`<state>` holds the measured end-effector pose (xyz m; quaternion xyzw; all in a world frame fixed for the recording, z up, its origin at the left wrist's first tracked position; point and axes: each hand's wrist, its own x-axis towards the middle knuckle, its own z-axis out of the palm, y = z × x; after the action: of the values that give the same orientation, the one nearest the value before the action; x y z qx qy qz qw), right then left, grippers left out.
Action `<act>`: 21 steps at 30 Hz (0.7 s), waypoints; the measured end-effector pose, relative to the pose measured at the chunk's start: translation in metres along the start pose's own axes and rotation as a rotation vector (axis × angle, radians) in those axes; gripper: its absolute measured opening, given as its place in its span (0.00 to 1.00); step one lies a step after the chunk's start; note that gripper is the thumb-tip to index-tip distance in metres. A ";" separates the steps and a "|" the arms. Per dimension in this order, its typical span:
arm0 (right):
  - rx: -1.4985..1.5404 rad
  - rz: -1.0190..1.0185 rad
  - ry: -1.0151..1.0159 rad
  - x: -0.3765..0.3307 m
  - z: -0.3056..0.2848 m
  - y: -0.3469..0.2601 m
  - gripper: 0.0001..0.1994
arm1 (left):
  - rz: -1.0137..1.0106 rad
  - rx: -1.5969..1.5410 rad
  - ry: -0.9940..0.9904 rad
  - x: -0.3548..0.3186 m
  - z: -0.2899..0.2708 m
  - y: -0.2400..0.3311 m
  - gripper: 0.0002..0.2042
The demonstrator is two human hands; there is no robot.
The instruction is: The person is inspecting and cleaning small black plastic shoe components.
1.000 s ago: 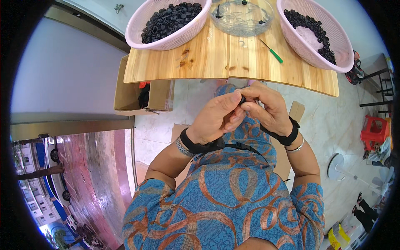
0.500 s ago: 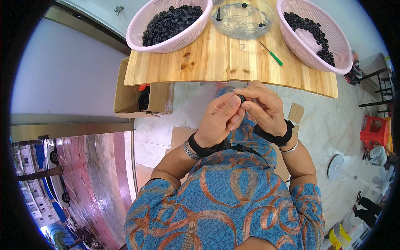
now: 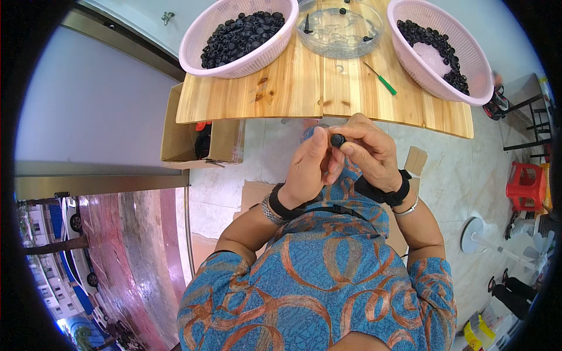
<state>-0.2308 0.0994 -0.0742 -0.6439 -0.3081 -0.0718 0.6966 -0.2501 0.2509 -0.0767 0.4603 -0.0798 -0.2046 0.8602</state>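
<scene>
Left hand [image 3: 305,169] has drawn its thumb back from the small black part [image 3: 338,140]; round end now shows more.
Right hand [image 3: 374,157] pinches it between thumb and forefinger, near the table's [image 3: 234,99] near edge. Left fingers are half-curled beside it, can't tell if touching. Green screwdriver [image 3: 387,85] and pink baskets [image 3: 241,69] sit on the table.

Round piece [image 3: 338,140] — plain black
</scene>
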 end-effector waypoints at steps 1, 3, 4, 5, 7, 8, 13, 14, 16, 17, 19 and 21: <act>0.000 -0.001 0.000 0.000 0.001 0.000 0.11 | 0.001 0.001 0.000 0.001 0.001 0.001 0.22; -0.006 -0.016 0.038 -0.002 0.003 0.004 0.11 | 0.031 0.092 0.040 0.003 0.005 0.004 0.21; -0.005 -0.017 0.039 -0.003 0.003 0.006 0.11 | 0.031 0.092 0.039 0.003 0.008 0.007 0.21; 0.005 -0.004 0.043 -0.005 0.003 0.007 0.12 | 0.031 0.107 0.088 0.003 0.012 0.008 0.21; 0.014 0.008 0.050 -0.006 0.004 0.007 0.12 | 0.029 0.123 0.134 0.003 0.013 0.006 0.20; 0.064 0.034 0.080 -0.006 0.007 0.005 0.12 | 0.056 0.084 0.134 0.003 0.012 0.003 0.20; 0.344 0.174 0.146 -0.005 0.015 0.001 0.13 | 0.070 -0.057 0.095 0.005 0.006 0.000 0.19; 0.245 0.127 0.136 -0.003 0.012 0.005 0.13 | 0.021 -0.099 0.101 0.008 0.005 0.001 0.19; 0.139 0.067 0.132 -0.001 0.009 0.012 0.14 | -0.026 -0.133 0.095 0.012 0.005 0.008 0.19; 0.045 0.035 0.088 0.002 0.009 0.013 0.15 | -0.029 0.021 0.102 0.011 0.005 0.016 0.18; -0.055 -0.020 0.051 0.007 0.007 0.008 0.16 | -0.016 0.190 0.096 0.009 0.002 0.034 0.18; -0.104 0.107 0.043 0.014 0.010 -0.005 0.18 | 0.018 0.491 0.199 0.009 -0.012 0.056 0.14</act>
<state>-0.2256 0.1126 -0.0625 -0.6931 -0.2541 -0.0645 0.6715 -0.2227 0.2842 -0.0378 0.6721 -0.0462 -0.1252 0.7283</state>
